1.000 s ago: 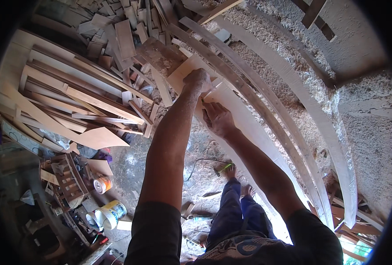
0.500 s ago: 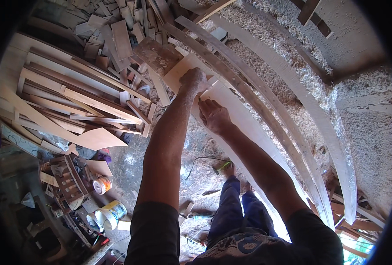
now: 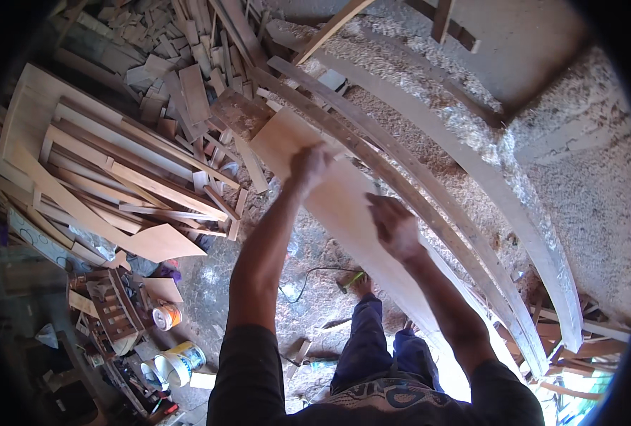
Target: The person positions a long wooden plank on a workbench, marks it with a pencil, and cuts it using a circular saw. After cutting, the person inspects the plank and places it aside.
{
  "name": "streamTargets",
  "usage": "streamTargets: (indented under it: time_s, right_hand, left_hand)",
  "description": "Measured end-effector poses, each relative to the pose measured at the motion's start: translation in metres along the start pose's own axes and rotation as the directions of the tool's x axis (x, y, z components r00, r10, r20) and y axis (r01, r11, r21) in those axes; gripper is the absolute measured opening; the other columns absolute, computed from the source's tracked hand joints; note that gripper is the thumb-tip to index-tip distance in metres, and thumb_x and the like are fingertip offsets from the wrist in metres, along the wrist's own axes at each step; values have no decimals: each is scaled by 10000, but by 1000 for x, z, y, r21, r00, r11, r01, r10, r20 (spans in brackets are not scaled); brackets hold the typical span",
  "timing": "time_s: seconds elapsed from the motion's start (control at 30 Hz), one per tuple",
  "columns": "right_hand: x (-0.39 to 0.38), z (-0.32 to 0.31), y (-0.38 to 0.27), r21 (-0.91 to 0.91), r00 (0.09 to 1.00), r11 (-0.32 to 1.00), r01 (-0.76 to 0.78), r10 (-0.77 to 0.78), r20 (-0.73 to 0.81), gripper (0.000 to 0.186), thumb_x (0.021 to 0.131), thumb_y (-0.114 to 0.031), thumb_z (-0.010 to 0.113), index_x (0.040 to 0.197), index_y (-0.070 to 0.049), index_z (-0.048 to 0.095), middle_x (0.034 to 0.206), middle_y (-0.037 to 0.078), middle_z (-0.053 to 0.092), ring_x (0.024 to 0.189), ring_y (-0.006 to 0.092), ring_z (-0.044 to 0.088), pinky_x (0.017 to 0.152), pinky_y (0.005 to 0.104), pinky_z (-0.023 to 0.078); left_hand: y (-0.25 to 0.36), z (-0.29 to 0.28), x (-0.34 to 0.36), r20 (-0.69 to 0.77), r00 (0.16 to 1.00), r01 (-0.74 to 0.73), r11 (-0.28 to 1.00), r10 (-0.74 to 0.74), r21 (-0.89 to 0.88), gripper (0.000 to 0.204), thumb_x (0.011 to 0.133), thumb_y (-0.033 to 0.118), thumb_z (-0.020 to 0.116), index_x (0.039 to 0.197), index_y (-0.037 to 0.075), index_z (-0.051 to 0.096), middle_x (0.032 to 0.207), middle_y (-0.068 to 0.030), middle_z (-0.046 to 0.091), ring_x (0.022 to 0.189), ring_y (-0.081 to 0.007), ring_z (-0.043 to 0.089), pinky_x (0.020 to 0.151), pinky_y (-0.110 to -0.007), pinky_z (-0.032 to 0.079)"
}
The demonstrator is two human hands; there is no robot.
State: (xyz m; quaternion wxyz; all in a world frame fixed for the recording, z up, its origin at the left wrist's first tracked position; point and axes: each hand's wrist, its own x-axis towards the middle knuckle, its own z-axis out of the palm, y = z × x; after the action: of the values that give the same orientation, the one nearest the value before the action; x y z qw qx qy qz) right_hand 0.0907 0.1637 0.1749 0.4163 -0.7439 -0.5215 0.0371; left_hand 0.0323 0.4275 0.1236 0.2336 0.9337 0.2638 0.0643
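A long pale wooden board (image 3: 344, 202) runs from the upper middle toward the lower right in front of me. My left hand (image 3: 311, 165) is over its far part, near the left edge; motion blurs the fingers, and whether they hold anything cannot be made out. Farther down the board, toward its right edge, is my right hand (image 3: 397, 228). Its fingers are curled together and smeared at the tips, so anything small in them is hidden. The two hands are apart, with bare board surface between them.
Long curved timbers (image 3: 429, 167) lie right of the board, beside heaped shavings (image 3: 500, 153). Stacked planks and frames (image 3: 131, 177) fill the left, with offcuts (image 3: 194, 92) behind. A green-and-black tool (image 3: 351, 282) with a cord lies by my foot. Buckets (image 3: 180, 361) stand lower left.
My hands were close together near the board's far end. The right hand has moved right and nearer along the board; the left has come slightly nearer. The view has shifted a little.
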Motion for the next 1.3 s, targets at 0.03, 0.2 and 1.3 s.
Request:
streamTargets:
  time_s: [0.03, 0.2, 1.3]
  right_hand:
    - [-18, -27, 6, -98, 999, 995, 10, -15, -46, 321, 893, -91, 657, 1211, -73, 615, 1082, 171, 675, 923, 341, 668, 845, 488, 523]
    - [-115, -133, 47, -187, 992, 981, -58, 77, 96, 481, 859, -109, 653, 1325, -78, 540, 1304, 156, 588, 1170, 328, 578, 922, 408, 531]
    - [-657, -650, 381, -373, 816, 730, -573, 463, -347, 398, 933, -75, 546, 1316, -183, 546, 1348, 144, 551, 1188, 381, 569, 939, 453, 507]
  left_hand:
    - [37, 10, -17, 80, 992, -88, 993, 94, -75, 181, 937, 256, 622, 1068, 163, 707, 1032, -127, 692, 976, -317, 665, 842, -440, 528]
    - [216, 79, -107, 59, 841, -500, 814, 538, -296, 182, 889, 166, 654, 1026, 52, 621, 976, -152, 646, 923, -379, 614, 793, -475, 492]
    - [486, 296, -323, 15, 902, -420, 870, 431, 258, 257, 1000, 288, 490, 984, 48, 578, 1139, -186, 584, 1272, -416, 444, 1060, -572, 322]
